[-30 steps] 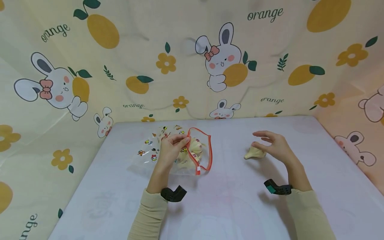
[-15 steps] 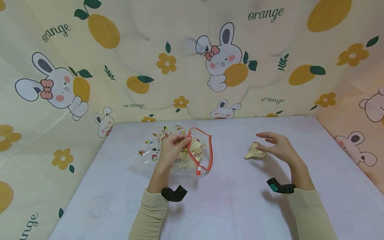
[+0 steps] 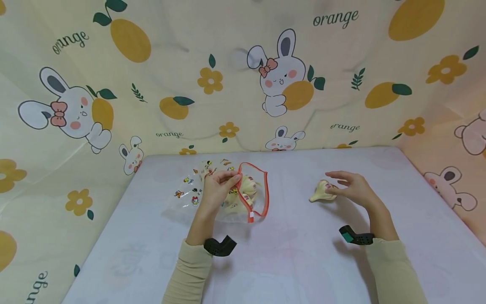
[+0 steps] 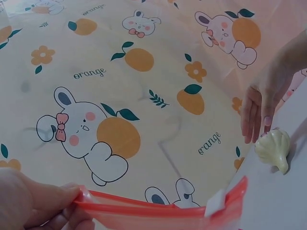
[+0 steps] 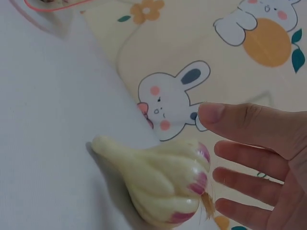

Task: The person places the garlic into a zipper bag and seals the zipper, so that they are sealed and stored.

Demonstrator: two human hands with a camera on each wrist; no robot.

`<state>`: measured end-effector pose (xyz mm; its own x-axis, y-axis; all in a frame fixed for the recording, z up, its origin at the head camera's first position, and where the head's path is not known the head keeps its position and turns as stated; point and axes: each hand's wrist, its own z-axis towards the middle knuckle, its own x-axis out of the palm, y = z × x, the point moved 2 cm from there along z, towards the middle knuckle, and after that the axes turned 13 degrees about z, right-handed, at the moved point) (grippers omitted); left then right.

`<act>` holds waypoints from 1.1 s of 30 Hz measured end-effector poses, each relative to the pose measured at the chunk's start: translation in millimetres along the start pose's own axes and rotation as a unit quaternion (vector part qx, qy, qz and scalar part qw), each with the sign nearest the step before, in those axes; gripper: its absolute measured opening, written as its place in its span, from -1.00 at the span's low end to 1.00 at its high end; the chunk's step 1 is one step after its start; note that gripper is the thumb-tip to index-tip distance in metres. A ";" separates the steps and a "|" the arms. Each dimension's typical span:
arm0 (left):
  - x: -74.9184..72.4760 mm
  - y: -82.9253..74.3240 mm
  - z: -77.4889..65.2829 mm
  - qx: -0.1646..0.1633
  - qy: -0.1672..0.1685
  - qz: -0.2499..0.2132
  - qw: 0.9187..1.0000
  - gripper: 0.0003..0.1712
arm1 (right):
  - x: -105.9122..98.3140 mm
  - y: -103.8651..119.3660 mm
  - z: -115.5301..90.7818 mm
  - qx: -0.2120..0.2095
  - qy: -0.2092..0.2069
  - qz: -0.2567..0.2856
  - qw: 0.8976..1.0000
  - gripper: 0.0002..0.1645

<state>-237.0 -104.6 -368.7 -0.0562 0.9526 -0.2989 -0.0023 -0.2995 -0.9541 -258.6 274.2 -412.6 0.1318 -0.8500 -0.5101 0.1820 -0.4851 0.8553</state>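
Observation:
My left hand (image 3: 219, 188) pinches the red-edged rim of a clear zip bag (image 3: 267, 192) printed with small cartoon figures. The bag's mouth gapes toward the right, and several pale garlic bulbs (image 3: 248, 185) show inside it. In the left wrist view the red zip strip (image 4: 144, 209) runs out from the thumb and fingers, with a white slider (image 4: 215, 203) on it. A single garlic bulb (image 5: 163, 182) with purple-tinged cloves and a root tuft lies on the table at right. Just beside its root end, my right hand (image 3: 353, 188) hovers with fingers spread, holding nothing.
Both hands are over a white table (image 3: 281, 253). A cream cloth backdrop (image 3: 243, 114) with rabbits and oranges rises behind it and at both sides. Black wrist mounts (image 3: 220, 245) sit on both wrists.
My right hand has shifted slightly right, away from the garlic bulb, so more of the bulb shows. The left hand and the bag have stayed in place.

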 end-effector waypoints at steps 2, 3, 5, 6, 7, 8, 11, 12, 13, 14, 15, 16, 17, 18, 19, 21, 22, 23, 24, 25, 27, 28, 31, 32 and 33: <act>0.0 0.2 -0.5 -0.001 0.001 0.004 1.000 -0.78 | 0.5 -2.2 -0.4 -0.003 0.000 -0.003 1.000 -0.33; 0.0 0.1 -0.7 -0.001 0.001 0.005 1.000 -0.78 | 0.8 -3.0 -0.6 -0.004 0.001 -0.002 1.000 -0.33; 0.1 0.3 -0.8 0.001 0.002 0.007 1.000 -0.78 | 1.3 -4.4 -1.1 -0.004 0.005 0.002 1.000 -0.33; 0.1 0.1 -1.0 0.001 0.001 0.006 1.000 -0.78 | 1.5 -5.1 -1.4 -0.003 0.007 0.003 1.000 -0.33; 0.1 0.3 -0.8 0.002 0.001 0.006 1.000 -0.78 | 1.7 -6.0 -1.5 -0.001 0.009 0.003 1.000 -0.33; 0.2 0.6 -0.7 0.003 0.001 0.007 1.000 -0.77 | 1.6 -6.9 -1.7 0.000 0.010 0.003 1.000 -0.33; 0.5 1.5 -0.4 0.005 0.001 0.005 1.000 -0.77 | 1.1 -10.4 -1.5 -0.001 0.012 0.007 1.000 -0.34; 0.4 1.2 -0.6 0.005 0.001 0.006 1.000 -0.77 | 0.9 -11.7 -1.4 -0.002 0.013 0.009 1.000 -0.34; 0.4 1.3 -0.5 0.005 0.001 0.006 1.000 -0.77 | 0.7 -12.9 -1.3 -0.003 0.016 0.014 1.000 -0.34; 0.4 1.0 -0.7 0.005 0.001 0.006 1.000 -0.78 | 0.5 -13.9 -1.4 -0.004 0.019 0.018 1.000 -0.34; 0.3 0.7 -0.8 0.004 0.000 0.006 1.000 -0.78 | 0.4 -15.2 -1.3 -0.003 0.022 0.023 0.999 -0.33; 0.2 0.4 -1.0 0.005 0.000 0.006 1.000 -0.78 | 0.3 -16.4 -1.5 -0.001 0.025 0.026 0.999 -0.33; 0.1 0.2 -1.1 0.004 0.001 0.005 1.000 -0.78 | 0.2 -17.7 -1.7 0.001 0.028 0.028 0.999 -0.33; -0.1 0.0 -1.2 0.003 0.001 0.005 1.000 -0.78 | 0.2 -18.8 -1.8 0.003 0.030 0.029 0.999 -0.33; -0.2 0.2 -1.1 0.003 0.002 0.005 1.000 -0.78 | 0.3 -19.9 -2.1 0.006 0.032 0.031 0.999 -0.33; -0.4 0.3 -1.0 0.005 0.003 0.006 1.000 -0.78 | 0.4 -21.9 -2.2 0.010 0.035 0.033 0.999 -0.33; -0.5 0.3 -1.0 0.006 0.004 0.007 1.000 -0.78 | 0.6 -22.6 -2.2 0.012 0.037 0.033 0.999 -0.33; -0.6 0.3 -1.0 0.005 0.005 0.007 1.000 -0.78 | 0.9 -23.2 -1.9 0.012 0.036 0.033 0.999 -0.33; -0.7 0.4 -1.0 0.004 0.004 0.007 1.000 -0.79 | 1.0 -23.8 -1.7 0.013 0.037 0.032 0.999 -0.33; -0.8 0.4 -0.9 0.004 0.004 0.008 1.000 -0.79 | 1.3 -24.4 -1.3 0.015 0.037 0.030 0.999 -0.33; -0.9 0.2 -0.9 0.005 0.003 0.009 1.000 -0.79 | 1.8 -25.6 -0.4 0.020 0.037 0.026 0.999 -0.33; -0.9 0.1 -0.9 0.004 0.003 0.008 1.000 -0.79 | 2.0 -26.0 -0.1 0.022 0.037 0.025 0.999 -0.33; -1.1 -0.6 -1.0 0.005 0.002 0.007 1.000 -0.79 | 2.0 -26.8 0.8 0.034 0.037 0.020 0.999 -0.34; -1.2 -0.9 -1.1 0.006 0.002 0.007 1.000 -0.79 | 2.1 -27.0 1.2 0.036 0.036 0.019 0.999 -0.35; -1.2 -1.0 -1.1 0.006 0.002 0.009 1.000 -0.78 | 2.0 -27.3 1.7 0.038 0.035 0.017 0.999 -0.35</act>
<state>-235.8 -105.4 -367.3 -0.0530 0.9475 -0.3152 -0.0125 -0.3162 -0.9486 -264.9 285.4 -436.8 0.2050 -0.8513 -0.4829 0.1017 -0.4722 0.8756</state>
